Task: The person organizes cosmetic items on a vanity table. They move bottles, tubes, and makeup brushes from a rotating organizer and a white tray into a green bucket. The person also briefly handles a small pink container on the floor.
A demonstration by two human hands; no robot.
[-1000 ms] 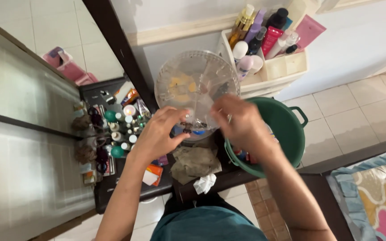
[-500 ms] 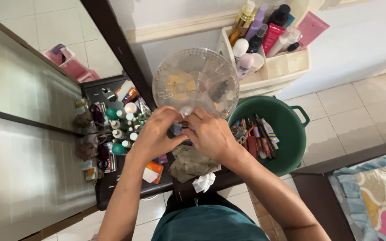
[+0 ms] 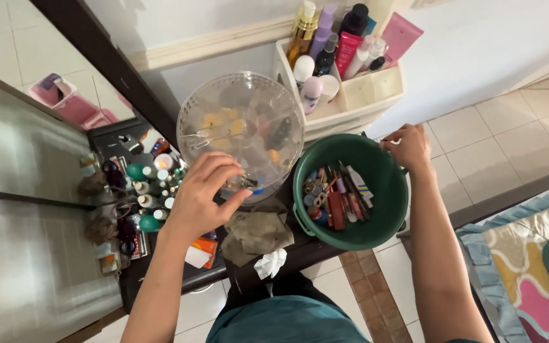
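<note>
A round clear plastic organiser (image 3: pixel 239 127) with small items in its compartments stands on a dark table. My left hand (image 3: pixel 203 195) is at its near rim, fingertips pinching a small dark object there. To the right sits a green tub (image 3: pixel 376 222) holding several pens, lipsticks and other cosmetics. My right hand (image 3: pixel 408 147) grips the tub's far right handle.
A white caddy (image 3: pixel 363 95) full of bottles and tubes stands behind the tub. A mirror on the left reflects small bottles on a black tray (image 3: pixel 138 190). A crumpled brown cloth (image 3: pixel 257 230) and a white tissue (image 3: pixel 269 263) lie at the table's front edge. A patterned mat (image 3: pixel 528 254) lies lower right.
My right hand left the organiser's near rim and moved right to the green tub's handle. My left hand stays at the organiser. The view shifted, so everything sits further left.
</note>
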